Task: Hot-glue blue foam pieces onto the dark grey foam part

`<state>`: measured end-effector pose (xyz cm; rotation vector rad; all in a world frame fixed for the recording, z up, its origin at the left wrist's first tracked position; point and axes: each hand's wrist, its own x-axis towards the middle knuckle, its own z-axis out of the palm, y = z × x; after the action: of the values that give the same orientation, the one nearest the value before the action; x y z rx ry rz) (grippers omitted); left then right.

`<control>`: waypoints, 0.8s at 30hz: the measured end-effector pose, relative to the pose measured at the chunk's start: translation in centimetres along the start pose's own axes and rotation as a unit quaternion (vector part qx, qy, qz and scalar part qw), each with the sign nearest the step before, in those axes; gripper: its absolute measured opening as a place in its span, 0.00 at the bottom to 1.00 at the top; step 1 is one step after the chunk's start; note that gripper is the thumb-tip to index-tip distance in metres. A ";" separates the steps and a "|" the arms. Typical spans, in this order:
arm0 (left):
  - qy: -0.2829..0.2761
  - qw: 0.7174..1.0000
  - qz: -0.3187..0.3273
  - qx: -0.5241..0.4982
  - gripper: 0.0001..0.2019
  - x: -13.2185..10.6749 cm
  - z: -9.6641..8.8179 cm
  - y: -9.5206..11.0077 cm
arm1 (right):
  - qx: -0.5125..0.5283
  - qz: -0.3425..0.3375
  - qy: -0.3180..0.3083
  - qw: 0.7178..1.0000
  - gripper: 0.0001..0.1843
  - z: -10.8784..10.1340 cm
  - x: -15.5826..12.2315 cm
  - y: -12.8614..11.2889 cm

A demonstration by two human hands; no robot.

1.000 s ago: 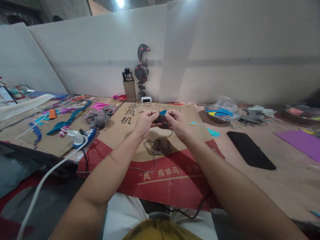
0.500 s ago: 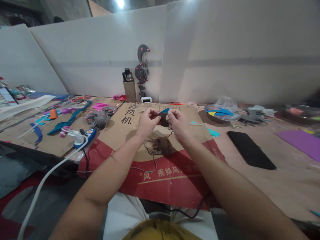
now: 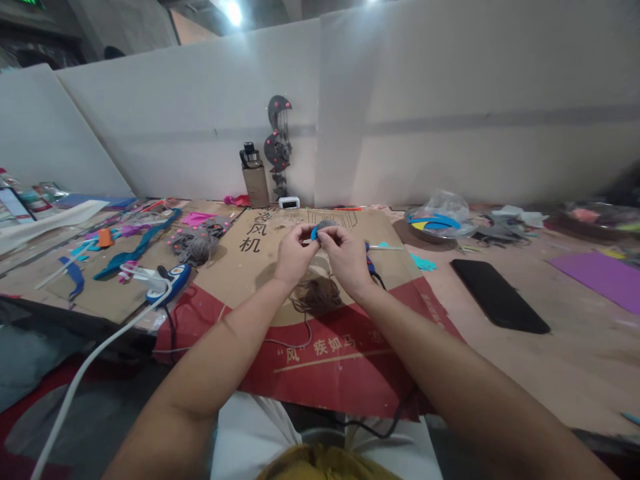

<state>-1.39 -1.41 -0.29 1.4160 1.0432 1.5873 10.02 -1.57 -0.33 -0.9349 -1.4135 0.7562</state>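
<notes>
My left hand and my right hand meet above a flattened cardboard box, fingers pinched together on a small blue and grey felt piece. A tangle of brown string lies on the cardboard just below the hands. A dark blue tool with a cord lies right beside my right wrist.
A black phone lies to the right. A plastic-covered dish of coloured cut-outs sits behind it. A brown bottle and a grey felt hanging ornament stand at the white back wall. A blue glue gun and felt scraps lie left.
The hands have drawn closer together around the felt piece and it is turned, showing a blue curved edge. The view has shifted slightly, and the dark tool by my right wrist has come into sight.
</notes>
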 end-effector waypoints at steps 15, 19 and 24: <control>0.043 0.976 -0.131 -0.166 0.06 0.4 0.4 0.2 | 0.056 0.019 -0.011 0.998 0.08 0.1 0.3 0.1; 0.050 0.978 -0.136 -0.151 0.06 0.4 0.1 0.7 | 0.050 0.007 -0.020 0.999 0.10 0.0 0.5 0.6; 0.030 0.974 -0.158 -0.158 0.06 0.5 -0.3 1.4 | -0.053 -0.054 -0.026 0.997 0.09 -0.8 0.4 0.2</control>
<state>-1.75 -1.54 1.12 0.9426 0.9460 1.4889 10.83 -1.21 -0.31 -0.9172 -1.5495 0.6334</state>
